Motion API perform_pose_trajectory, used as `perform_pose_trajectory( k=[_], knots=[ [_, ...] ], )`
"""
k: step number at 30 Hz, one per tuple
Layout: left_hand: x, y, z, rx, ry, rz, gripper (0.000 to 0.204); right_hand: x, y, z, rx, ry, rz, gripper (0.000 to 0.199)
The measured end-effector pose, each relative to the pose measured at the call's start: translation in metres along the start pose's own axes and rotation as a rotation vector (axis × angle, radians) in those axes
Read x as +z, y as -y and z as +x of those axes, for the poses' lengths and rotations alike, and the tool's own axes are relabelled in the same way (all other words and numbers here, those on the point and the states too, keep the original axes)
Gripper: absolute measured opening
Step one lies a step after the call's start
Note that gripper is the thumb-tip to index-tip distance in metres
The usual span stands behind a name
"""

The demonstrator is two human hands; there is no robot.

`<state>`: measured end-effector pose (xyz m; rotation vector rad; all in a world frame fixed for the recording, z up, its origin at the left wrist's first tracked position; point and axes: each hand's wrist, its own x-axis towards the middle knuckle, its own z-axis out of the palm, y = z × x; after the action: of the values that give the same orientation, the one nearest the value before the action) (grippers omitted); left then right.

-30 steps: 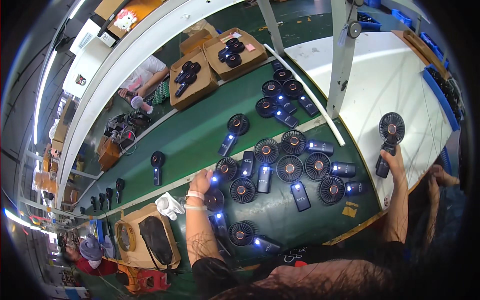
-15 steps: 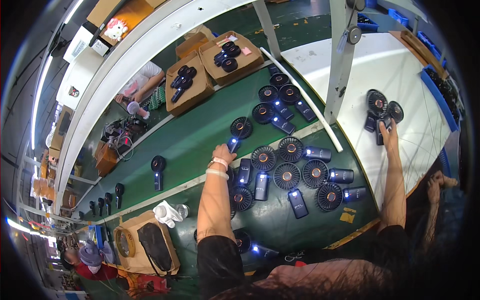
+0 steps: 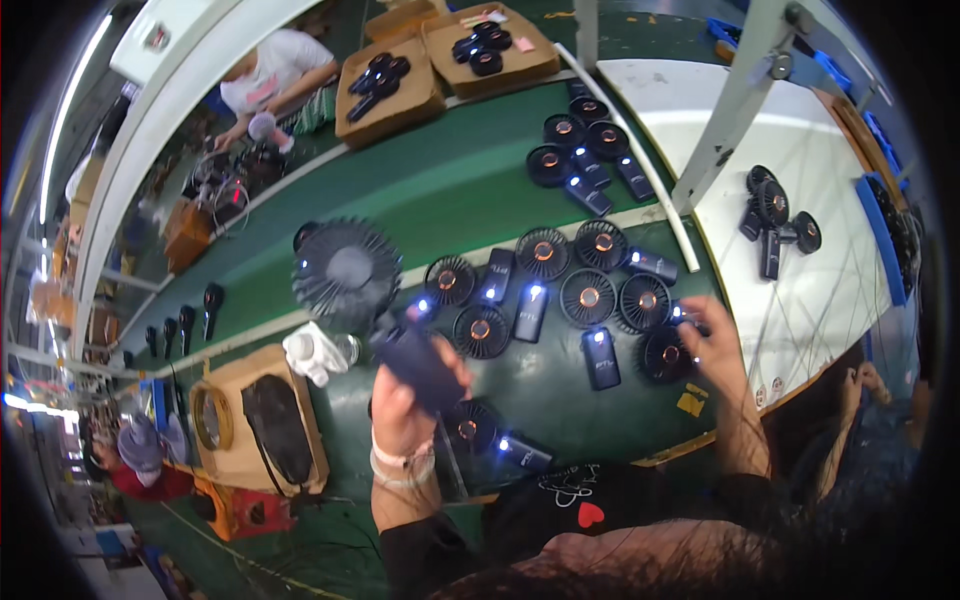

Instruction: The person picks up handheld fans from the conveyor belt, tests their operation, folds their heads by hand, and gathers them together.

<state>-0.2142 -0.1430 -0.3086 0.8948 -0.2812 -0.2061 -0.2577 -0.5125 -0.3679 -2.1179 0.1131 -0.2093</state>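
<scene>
My left hand [image 3: 405,410] is closed round the dark handle of a handheld fan [image 3: 348,268], raised close to me with its round grille up and to the left. My right hand [image 3: 715,350] is at the right of the green worktable, its fingers curled over the lit handle end beside a black handheld fan [image 3: 645,300]. That hand partly hides the handles there. Another fan [image 3: 667,352] lies just beneath it. Several more fans [image 3: 588,297] with lit handles lie between my hands. Nearer me are another fan [image 3: 468,427] and a lit handle [image 3: 525,452].
A green conveyor belt [image 3: 440,185] carries fans; cardboard trays [image 3: 400,110] stand beyond. Fans [image 3: 770,205] lie on the white surface [image 3: 835,150] at right, past a metal post [image 3: 735,110]. A white cloth [image 3: 315,355] and cardboard box [image 3: 315,450] are at left. Other people are nearby.
My left hand has lifted the fan off the belt toward me. My right hand has let go of the fan on the white surface and moved back to the green worktable. The view has shifted.
</scene>
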Motion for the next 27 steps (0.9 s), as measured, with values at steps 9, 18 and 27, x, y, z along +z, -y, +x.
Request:
perform_pose_trajectory(
  k=[9,18,27],
  knots=[
    [-0.034,0.011,-0.113,0.15,-0.289,-0.396,0.064,0.147,0.07,-0.038,-0.656,0.874,-0.193,0.032],
    [-0.073,0.031,-0.142,0.111,-0.406,-0.526,0.049,0.175,0.051,-0.089,-0.663,0.784,-0.405,0.046],
    [-0.086,0.025,-0.151,0.211,-0.474,-0.068,0.068,0.135,0.041,-0.067,-0.519,0.529,-0.608,0.044]
  ],
)
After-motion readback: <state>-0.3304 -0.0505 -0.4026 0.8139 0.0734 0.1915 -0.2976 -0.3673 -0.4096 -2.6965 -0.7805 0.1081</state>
